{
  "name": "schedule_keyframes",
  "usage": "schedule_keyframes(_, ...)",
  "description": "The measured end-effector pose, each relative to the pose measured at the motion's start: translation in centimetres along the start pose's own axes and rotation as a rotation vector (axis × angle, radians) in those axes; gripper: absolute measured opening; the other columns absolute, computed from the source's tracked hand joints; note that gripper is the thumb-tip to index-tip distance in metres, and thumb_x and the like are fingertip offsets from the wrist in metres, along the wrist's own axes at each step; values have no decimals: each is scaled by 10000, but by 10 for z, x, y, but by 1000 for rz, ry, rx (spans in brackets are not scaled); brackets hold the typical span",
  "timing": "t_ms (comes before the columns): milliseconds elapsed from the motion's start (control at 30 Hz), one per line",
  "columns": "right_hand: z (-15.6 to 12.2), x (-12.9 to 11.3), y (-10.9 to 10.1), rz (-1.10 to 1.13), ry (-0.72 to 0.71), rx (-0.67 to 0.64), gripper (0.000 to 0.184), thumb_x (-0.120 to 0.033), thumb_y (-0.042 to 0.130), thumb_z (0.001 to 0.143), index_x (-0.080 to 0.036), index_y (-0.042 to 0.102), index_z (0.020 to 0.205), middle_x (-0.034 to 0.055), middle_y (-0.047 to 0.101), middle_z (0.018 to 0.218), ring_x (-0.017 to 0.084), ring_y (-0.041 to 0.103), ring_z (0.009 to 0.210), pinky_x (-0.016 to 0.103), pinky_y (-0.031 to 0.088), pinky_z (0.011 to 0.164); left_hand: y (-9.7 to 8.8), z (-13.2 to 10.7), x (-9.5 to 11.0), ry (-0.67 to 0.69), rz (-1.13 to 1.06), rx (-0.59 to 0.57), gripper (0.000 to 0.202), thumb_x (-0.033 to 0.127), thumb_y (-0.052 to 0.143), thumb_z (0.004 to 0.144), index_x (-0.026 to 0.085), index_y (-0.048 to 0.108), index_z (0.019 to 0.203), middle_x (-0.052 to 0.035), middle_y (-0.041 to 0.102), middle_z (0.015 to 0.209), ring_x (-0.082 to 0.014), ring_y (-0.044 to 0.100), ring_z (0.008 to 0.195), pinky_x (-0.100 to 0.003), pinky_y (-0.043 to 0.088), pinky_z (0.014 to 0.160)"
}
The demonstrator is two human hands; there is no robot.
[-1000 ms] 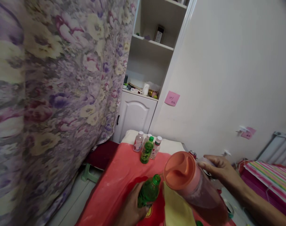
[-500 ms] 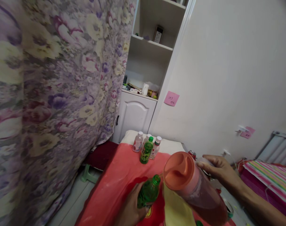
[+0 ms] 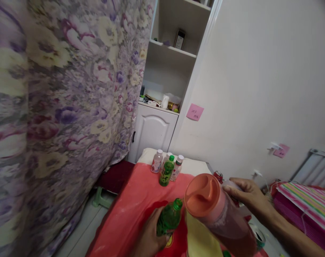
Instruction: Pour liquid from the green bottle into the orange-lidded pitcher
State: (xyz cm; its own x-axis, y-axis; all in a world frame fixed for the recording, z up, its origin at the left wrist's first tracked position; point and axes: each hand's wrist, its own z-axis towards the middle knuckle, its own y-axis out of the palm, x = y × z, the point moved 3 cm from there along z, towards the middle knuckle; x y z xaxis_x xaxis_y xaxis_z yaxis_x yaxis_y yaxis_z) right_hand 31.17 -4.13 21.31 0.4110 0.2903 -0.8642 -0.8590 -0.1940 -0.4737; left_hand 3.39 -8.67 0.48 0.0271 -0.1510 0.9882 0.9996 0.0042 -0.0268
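Observation:
My left hand (image 3: 148,233) is wrapped around an uncapped green bottle (image 3: 169,218), its mouth tilted a little to the right. Gripped by its handle in my right hand (image 3: 248,192) is a clear pitcher (image 3: 229,228) with an orange lid (image 3: 202,195), tipped toward the bottle. The lid's edge is right beside the bottle's mouth. A reddish liquid fills part of the pitcher. Under both is a red-covered table (image 3: 119,217) with a yellow cloth or sheet (image 3: 199,237) on it.
Farther back stand a capped green bottle (image 3: 167,173) and several white-capped bottles (image 3: 157,161). A red can (image 3: 218,176) sits behind the pitcher. A floral curtain (image 3: 71,107) hangs at left, a white cabinet (image 3: 155,128) stands behind, and a striped cloth (image 3: 312,200) lies at right.
The pitcher has shifted very slightly left and down, its lid closer to the bottle's mouth. The thin stream seen at the mouth earlier is hard to make out now.

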Motion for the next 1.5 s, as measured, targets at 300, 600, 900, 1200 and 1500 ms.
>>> schedule_keyframes(300,2,48,5,55,34,86,550,-717,713,757,-204,545,652,-46,399,613,134,348,605,290,250,588,1,-1,8,10,11,-6,745,180,634,575,131,589,1318,-199,676,1363,-372,624,1267,-472,454,1105)
schedule_keyframes(600,-7,59,18,79,51,152,566,-734,688,765,-210,508,651,-48,368,630,138,330,627,302,227,612,1,-1,9,-2,-39,6,773,133,632,562,130,569,1332,-183,672,1376,-355,596,1311,-436,436,1121)
schedule_keyframes(900,-14,89,22,177,51,255,553,-716,681,791,-204,526,652,-55,346,629,126,282,615,291,211,575,-3,2,6,16,-46,32,751,118,643,570,157,598,1318,-153,684,1365,-348,591,1302,-429,419,1125)
schedule_keyframes(1200,-33,147,13,533,48,518,558,-656,776,733,-216,478,565,-66,345,558,112,263,552,290,201,521,-2,2,12,-67,-17,49,766,152,680,592,132,551,1346,-179,645,1412,-354,557,1349,-459,374,1171)
schedule_keyframes(1500,-29,185,20,699,37,617,442,-603,848,655,-213,642,624,-37,439,574,122,319,557,276,267,504,-6,7,7,-100,17,101,729,256,786,588,163,625,1293,-161,732,1343,-408,624,1303,-503,454,1130)
